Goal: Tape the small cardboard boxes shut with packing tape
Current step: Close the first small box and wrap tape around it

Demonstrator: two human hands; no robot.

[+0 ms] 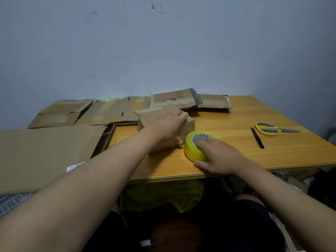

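A small brown cardboard box (187, 125) sits near the middle of the wooden table (254, 151). My left hand (168, 127) lies flat on top of it, with the fingers over the far edge and the thumb down its near side. Just right of the box stands a yellow roll of packing tape (190, 150) on the table. My right hand (218, 157) grips the roll, fingers inside its patterned core and thumb on the table at its near side. The box top is mostly hidden under my left hand.
Flattened cardboard sheets (47, 153) cover the table's left side and back (112, 110); a printed flattened box (174, 99) lies behind the small box. Yellow-handled scissors (269, 129) and a black pen-like cutter (257, 137) lie at the right. A wall stands close behind.
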